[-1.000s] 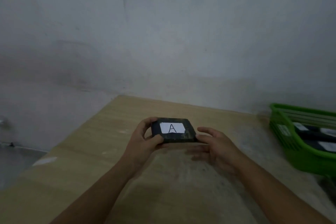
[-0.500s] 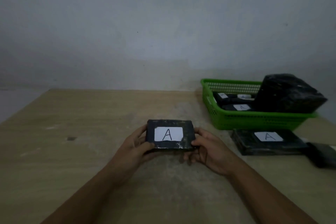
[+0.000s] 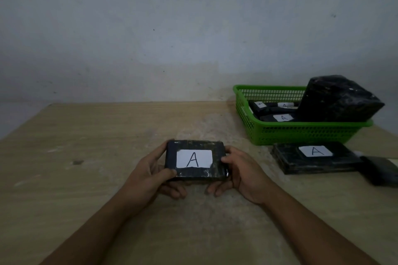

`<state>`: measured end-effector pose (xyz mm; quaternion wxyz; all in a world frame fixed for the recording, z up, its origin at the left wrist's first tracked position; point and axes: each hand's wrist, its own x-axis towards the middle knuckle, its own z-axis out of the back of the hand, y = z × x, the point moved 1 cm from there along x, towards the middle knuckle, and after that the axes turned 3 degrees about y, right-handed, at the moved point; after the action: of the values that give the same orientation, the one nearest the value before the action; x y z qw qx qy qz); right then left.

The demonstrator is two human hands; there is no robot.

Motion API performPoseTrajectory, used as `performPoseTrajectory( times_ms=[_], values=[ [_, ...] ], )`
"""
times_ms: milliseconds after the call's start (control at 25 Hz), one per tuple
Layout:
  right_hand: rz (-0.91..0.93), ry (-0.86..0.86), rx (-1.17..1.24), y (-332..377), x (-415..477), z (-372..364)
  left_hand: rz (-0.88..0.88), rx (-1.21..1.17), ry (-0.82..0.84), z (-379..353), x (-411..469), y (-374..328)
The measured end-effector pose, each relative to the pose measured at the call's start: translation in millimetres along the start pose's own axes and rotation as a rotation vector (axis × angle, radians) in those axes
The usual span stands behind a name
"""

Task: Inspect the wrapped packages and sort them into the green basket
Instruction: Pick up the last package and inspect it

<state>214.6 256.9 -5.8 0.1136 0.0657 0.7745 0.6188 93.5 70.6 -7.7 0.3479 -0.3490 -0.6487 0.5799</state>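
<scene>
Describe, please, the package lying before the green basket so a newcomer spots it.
Find the green basket at the table's far right. Directly before it lies a flat black-wrapped package labelled A. Unlike its neighbours, it is neither in the basket nor held.

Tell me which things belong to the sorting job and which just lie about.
Job: held package labelled A; left hand; right hand; green basket; packages inside it; large wrapped bundle; flat package labelled A.
Lying about: small dark object; table.
</scene>
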Motion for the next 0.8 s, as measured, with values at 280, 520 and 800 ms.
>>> performPoseTrajectory(
  times_ms=[280, 520, 800],
  values=[
    [0.093, -0.208, -0.16, -3, -1, 0, -0.027, 0.033, 0.011, -5, -1, 0],
    [0.173, -0.184, -0.405, -5, -2, -9, -0.052, 0.197, -0.281, 0, 4, 6],
    [0.142, -0.04, -0.374, 5, -14, -21, -0.163, 0.317, -0.291, 5, 0, -3]
  ],
)
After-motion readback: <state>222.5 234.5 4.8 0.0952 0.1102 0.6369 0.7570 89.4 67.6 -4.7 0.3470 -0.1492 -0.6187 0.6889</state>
